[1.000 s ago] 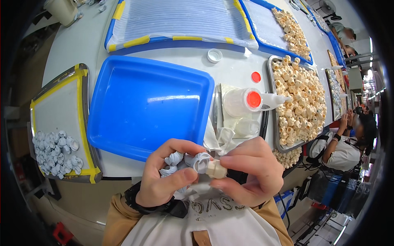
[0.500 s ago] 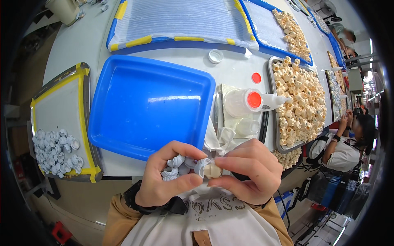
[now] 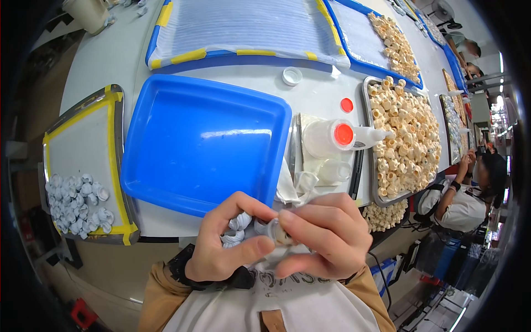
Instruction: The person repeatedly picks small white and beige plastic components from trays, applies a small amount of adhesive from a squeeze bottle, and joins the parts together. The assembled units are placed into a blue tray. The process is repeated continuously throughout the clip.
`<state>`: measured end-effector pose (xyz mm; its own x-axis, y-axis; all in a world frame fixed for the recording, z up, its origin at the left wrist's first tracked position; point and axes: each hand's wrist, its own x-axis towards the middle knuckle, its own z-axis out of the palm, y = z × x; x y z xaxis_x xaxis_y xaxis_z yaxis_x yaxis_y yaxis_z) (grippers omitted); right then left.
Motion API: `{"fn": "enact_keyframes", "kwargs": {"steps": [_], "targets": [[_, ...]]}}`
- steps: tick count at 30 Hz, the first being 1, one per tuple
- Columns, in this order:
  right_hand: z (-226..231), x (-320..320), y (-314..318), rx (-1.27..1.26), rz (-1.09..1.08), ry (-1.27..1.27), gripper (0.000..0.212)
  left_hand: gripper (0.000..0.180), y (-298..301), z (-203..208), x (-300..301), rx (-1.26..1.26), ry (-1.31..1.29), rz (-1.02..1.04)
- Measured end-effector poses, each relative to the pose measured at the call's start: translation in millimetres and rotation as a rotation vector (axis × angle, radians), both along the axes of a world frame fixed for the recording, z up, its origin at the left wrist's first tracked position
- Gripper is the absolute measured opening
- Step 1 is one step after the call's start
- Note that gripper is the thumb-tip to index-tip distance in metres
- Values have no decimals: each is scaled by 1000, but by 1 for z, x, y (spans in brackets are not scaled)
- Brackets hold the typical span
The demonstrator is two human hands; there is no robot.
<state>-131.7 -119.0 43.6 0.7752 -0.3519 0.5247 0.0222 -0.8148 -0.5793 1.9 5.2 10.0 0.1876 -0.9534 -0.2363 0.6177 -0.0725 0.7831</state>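
Observation:
My left hand (image 3: 221, 249) is closed round several small grey-blue moulded pieces (image 3: 240, 222) and pinches one at its fingertips. That pinched grey-blue piece (image 3: 275, 231) is cup-shaped, and a cream piece sits at its open side, partly covered by fingers. My right hand (image 3: 334, 235) is beside it; the index fingertip touches the piece's upper edge while the thumb stands apart below. Both hands are above my apron, just in front of the blue tub (image 3: 199, 207).
At left, a yellow-taped tray (image 3: 118, 155) bears a heap of grey-blue pieces (image 3: 77, 202). To the right stand a red-topped plastic jar (image 3: 321, 138), a squeeze bottle (image 3: 368, 136) and a metal tray (image 3: 369, 110) of cream pieces. A person (image 3: 470, 193) works at far right.
The right thumb has come off the cream piece and dropped away, and the right index finger has shifted left over the top. The left hand keeps its pinch.

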Motion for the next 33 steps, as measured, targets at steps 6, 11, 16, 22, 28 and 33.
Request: {"fn": "enact_keyframes", "kwargs": {"steps": [6,11,16,22,28,33], "targets": [[-13,12,7,-110,-109,18,38,26,2,4,1,88,71,-29],[-11,12,7,-85,-59,29,38,24,17,-3,5,39,-107,-7],[-19,21,9,-19,-121,39,37,20,39,-9,20,-116,107,427],[-21,24,13,23,-124,132,35,19,47,1,24,-44,-69,363],[-15,19,12,11,-127,157,41,35,71,4,26,221,-427,234],[-13,22,15,-4,-93,240,35,45,78,3,27,399,-634,205]]}}
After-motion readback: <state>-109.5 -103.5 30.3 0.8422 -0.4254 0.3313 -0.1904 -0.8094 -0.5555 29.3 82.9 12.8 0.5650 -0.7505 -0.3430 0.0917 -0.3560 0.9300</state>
